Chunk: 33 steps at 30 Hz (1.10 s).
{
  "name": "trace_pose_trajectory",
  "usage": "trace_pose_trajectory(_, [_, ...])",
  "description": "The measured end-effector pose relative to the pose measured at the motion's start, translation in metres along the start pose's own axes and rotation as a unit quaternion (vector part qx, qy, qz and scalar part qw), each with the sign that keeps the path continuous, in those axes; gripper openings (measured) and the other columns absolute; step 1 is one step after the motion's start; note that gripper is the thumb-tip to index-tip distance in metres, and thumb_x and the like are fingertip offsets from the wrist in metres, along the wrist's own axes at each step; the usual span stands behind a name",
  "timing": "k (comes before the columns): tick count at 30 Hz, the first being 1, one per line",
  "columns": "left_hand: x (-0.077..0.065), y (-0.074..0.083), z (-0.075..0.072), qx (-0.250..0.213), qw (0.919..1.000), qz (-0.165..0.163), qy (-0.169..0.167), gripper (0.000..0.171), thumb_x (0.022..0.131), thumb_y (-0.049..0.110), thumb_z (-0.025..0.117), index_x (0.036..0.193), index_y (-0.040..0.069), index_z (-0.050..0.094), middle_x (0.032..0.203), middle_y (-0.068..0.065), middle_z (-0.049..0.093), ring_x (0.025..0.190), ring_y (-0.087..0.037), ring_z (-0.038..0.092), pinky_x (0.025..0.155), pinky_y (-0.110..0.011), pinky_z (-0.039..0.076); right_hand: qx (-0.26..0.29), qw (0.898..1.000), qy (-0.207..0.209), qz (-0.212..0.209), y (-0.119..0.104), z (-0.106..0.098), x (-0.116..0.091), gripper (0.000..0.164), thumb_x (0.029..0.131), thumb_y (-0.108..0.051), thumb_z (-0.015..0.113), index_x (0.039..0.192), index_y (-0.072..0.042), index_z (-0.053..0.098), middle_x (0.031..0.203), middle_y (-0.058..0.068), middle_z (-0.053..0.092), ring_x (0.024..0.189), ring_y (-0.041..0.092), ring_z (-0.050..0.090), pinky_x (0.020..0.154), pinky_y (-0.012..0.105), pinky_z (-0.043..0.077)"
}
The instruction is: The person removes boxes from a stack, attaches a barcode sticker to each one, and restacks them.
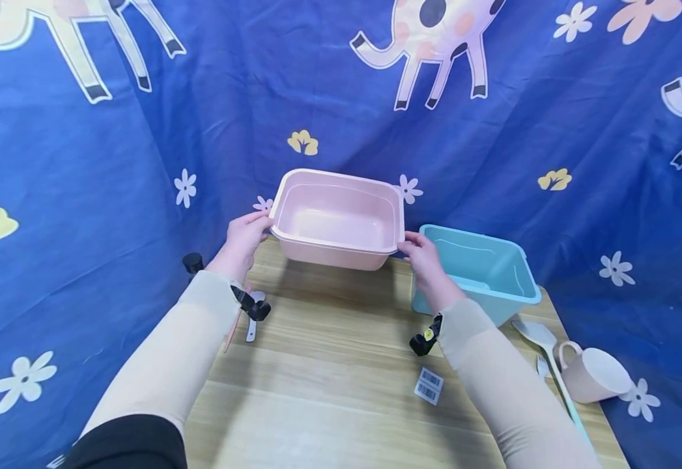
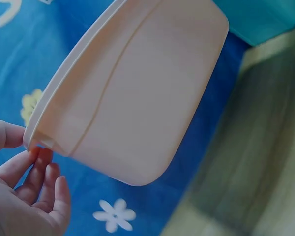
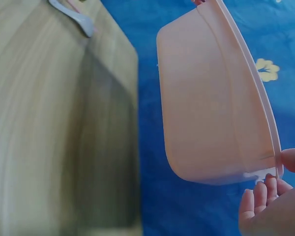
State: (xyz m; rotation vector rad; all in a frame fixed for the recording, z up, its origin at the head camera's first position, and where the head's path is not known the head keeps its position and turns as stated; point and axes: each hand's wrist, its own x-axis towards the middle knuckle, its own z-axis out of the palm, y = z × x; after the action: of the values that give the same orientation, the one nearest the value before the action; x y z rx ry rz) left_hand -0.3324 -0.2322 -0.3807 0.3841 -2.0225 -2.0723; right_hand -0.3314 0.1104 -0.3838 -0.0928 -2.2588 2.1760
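Note:
Both hands hold a pink plastic basin up above the back of the table. At its left end, my left hand pinches the rim, thumb on top and fingers beneath. My right hand pinches the rim at the opposite end the same way. Seen from the left wrist, the basin's outer wall is apart from the tabletop. The right wrist view also has the basin off the table, with a shadow on the wood. Inside, the basin looks bare.
A teal basin stands at the back right, partly behind the right hand. Near it lie a long-handled spatula, a small fork and a pink mug. A white spoon lies left. A barcode label is on the table.

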Motion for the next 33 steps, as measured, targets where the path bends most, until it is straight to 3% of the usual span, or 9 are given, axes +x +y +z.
trace_pose_trajectory(7, [0.0, -0.031, -0.009, 0.025, 0.9983, -0.047, -0.024, 0.044, 0.095, 0.017, 0.058, 0.137, 0.007, 0.058, 0.134, -0.009, 0.058, 0.114, -0.024, 0.053, 0.107, -0.043, 0.033, 0.0, 0.999, -0.008, 0.031, 0.031, 0.012, -0.002, 0.046, 0.093, 0.0, 0.057, 0.139, 0.004, 0.05, 0.102, 0.008, 0.06, 0.086, 0.012, 0.055, 0.086, 0.033, 0.045])
trace_pose_trajectory(12, [0.002, -0.053, -0.01, 0.032, 0.9969, -0.064, -0.031, 0.044, 0.097, 0.014, 0.055, 0.14, 0.005, 0.054, 0.14, -0.013, 0.054, 0.12, -0.026, 0.051, 0.105, -0.04, 0.036, -0.012, 0.998, -0.002, 0.059, 0.054, 0.018, -0.004, 0.049, 0.093, 0.0, 0.055, 0.141, 0.001, 0.049, 0.108, 0.012, 0.059, 0.097, 0.021, 0.055, 0.093, 0.04, 0.045])
trace_pose_trajectory(16, [0.005, -0.069, -0.007, 0.044, 0.9959, -0.064, -0.047, 0.044, 0.099, 0.012, 0.053, 0.142, 0.001, 0.05, 0.142, -0.019, 0.051, 0.124, -0.029, 0.049, 0.105, -0.042, 0.038, -0.009, 0.997, 0.008, 0.082, 0.069, 0.019, -0.005, 0.051, 0.092, 0.0, 0.056, 0.142, -0.001, 0.049, 0.104, 0.009, 0.058, 0.096, 0.023, 0.054, 0.093, 0.041, 0.045])
trace_pose_trajectory(22, [0.007, -0.086, -0.005, 0.043, 0.994, -0.08, -0.062, 0.044, 0.101, 0.011, 0.049, 0.144, -0.001, 0.047, 0.142, -0.023, 0.049, 0.124, -0.03, 0.046, 0.107, -0.047, 0.034, 0.0, 0.995, 0.013, 0.098, 0.088, 0.018, -0.003, 0.054, 0.09, 0.001, 0.057, 0.143, -0.002, 0.048, 0.086, 0.002, 0.058, 0.084, 0.02, 0.054, 0.08, 0.034, 0.044])
trace_pose_trajectory(28, [0.008, -0.092, -0.003, 0.047, 0.9939, -0.083, -0.055, 0.044, 0.102, 0.011, 0.048, 0.144, -0.001, 0.046, 0.139, -0.025, 0.049, 0.114, -0.025, 0.048, 0.105, -0.047, 0.035, -0.001, 0.995, 0.006, 0.097, 0.095, 0.02, -0.005, 0.056, 0.09, 0.003, 0.056, 0.145, 0.0, 0.045, 0.075, 0.0, 0.052, 0.073, 0.017, 0.049, 0.066, 0.027, 0.043])
trace_pose_trajectory(33, [0.011, -0.097, -0.002, 0.041, 0.994, -0.083, -0.058, 0.044, 0.103, 0.011, 0.047, 0.146, 0.0, 0.044, 0.142, -0.024, 0.048, 0.118, -0.027, 0.046, 0.106, -0.048, 0.034, 0.007, 0.996, 0.004, 0.09, 0.099, 0.021, -0.005, 0.057, 0.088, 0.005, 0.056, 0.144, 0.003, 0.044, 0.07, -0.001, 0.049, 0.067, 0.014, 0.048, 0.06, 0.023, 0.042])
